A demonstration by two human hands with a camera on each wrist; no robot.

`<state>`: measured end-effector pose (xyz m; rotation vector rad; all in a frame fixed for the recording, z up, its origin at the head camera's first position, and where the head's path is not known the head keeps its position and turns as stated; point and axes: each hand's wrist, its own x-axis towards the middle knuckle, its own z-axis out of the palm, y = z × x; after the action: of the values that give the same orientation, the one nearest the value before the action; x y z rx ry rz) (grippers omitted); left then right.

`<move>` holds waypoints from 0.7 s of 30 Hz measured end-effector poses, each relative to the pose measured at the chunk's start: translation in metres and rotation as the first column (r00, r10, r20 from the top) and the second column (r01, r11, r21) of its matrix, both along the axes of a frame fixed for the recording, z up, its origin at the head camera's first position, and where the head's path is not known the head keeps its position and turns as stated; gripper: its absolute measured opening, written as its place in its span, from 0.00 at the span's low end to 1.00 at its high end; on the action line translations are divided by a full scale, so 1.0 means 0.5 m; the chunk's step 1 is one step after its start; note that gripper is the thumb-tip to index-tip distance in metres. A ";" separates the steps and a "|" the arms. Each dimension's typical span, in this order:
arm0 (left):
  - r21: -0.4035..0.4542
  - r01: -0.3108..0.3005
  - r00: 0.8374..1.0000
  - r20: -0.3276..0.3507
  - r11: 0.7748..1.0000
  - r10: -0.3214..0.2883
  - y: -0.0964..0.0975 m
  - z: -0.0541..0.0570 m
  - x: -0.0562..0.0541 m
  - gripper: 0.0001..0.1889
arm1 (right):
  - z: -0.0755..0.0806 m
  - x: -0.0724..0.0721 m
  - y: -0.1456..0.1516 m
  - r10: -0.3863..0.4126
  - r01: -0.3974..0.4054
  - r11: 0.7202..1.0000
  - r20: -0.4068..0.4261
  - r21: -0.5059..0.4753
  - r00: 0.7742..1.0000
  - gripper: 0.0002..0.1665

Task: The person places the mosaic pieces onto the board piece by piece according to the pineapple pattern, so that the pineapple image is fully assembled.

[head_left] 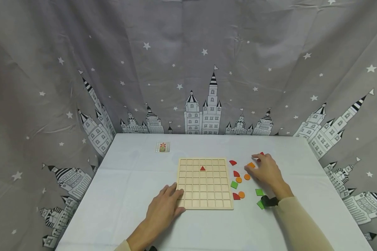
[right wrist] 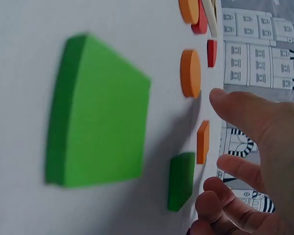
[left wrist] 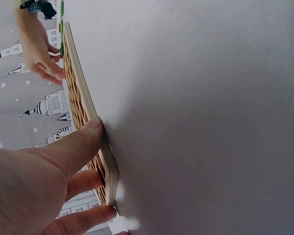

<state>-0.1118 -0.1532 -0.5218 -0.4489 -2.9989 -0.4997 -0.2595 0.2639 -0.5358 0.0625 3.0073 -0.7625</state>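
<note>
In the head view, my left hand holds the near left corner of a pale wooden grid board. Its thumb presses on the near edge in the left wrist view, with fingers over the left side. One red triangle lies in an upper cell of the board. To the right, my right hand hovers palm down, thumb and fingers spread, around an orange square piece. Nothing is between its fingers in the right wrist view. A red piece shows partly hidden beyond its fingers.
Red quarter-circles, orange discs and green squares lie scattered between the board and my right forearm. A small picture card lies at the back left of the white table. A grey castle-print curtain hangs behind.
</note>
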 end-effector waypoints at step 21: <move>0.009 -0.003 1.000 0.014 1.000 0.003 -0.002 0.000 0.000 0.32 | -0.009 -0.003 0.004 0.022 -0.029 0.996 -0.073 -0.088 0.997 0.20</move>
<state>-0.1120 -0.1540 -0.5218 -0.4421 -3.0095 -0.5181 -0.2611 0.2659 -0.5405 -0.0059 3.0297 -0.9140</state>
